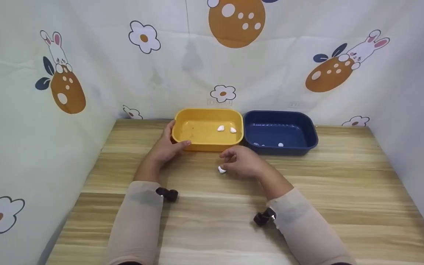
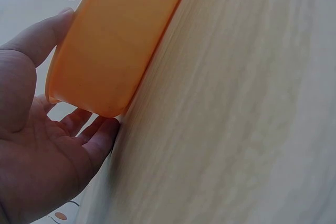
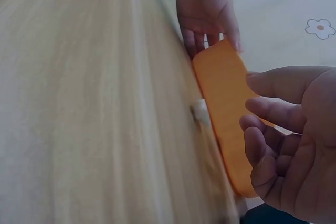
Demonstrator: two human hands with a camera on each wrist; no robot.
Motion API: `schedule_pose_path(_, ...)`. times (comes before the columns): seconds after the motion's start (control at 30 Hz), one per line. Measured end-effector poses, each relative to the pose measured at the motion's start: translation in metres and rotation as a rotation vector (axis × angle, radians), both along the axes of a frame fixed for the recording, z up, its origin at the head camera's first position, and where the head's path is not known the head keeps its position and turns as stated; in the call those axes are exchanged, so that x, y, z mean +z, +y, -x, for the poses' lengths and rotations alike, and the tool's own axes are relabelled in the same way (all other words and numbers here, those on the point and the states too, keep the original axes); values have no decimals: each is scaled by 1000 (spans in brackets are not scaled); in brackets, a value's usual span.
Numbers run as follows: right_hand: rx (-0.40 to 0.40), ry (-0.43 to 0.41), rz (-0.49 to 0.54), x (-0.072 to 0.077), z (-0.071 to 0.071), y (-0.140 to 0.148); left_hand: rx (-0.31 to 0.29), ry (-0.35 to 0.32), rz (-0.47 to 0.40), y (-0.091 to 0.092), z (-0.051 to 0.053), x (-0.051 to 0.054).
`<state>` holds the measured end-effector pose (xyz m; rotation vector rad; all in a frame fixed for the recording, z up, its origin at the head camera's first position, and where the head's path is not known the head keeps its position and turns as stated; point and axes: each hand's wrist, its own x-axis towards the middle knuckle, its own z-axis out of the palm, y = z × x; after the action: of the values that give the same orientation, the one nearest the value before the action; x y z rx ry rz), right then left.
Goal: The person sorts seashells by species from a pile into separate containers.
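My left hand [image 1: 166, 145] holds the left end of a yellow plastic bin [image 1: 212, 147], thumb at the front rim and fingers around the end wall. In the left wrist view the fingertips reach low on that wall [image 2: 89, 103]. Just in front of the bin, my right hand [image 1: 245, 162] hovers with loosely bent fingers, thumb and forefinger apart, nothing between them. Right by its thumb in the head view is a small white lump [image 1: 222, 169]; the right wrist view shows the lump [image 3: 201, 113] apart from the fingers. Two similar white pieces [image 1: 221, 128] lie inside the yellow bin.
A dark blue bin [image 1: 313, 141] stands against the yellow one's right side, with a few small pale pieces [image 1: 280, 145] in it. Both stand on a wood-grain table [image 1: 204, 221], near its back edge. Printed cloth walls [image 1: 182, 73] enclose the back and sides.
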<state>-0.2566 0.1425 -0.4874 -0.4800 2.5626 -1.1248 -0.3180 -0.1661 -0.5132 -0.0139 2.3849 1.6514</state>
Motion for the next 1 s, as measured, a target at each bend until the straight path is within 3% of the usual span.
schedule_pose_path(0.4, 53, 25, -107, -17, 2, 0, 5, -25, 8, 0, 0, 2)
schedule_pose_path(0.77, 99, 20, -71, -19, 1, -2, 0, 1, 2, 1, -1, 2)
schedule_pose_path(1.0, 76, 31, -71, -15, -1, -1, -9, 15, 1, 1, -1, 1)
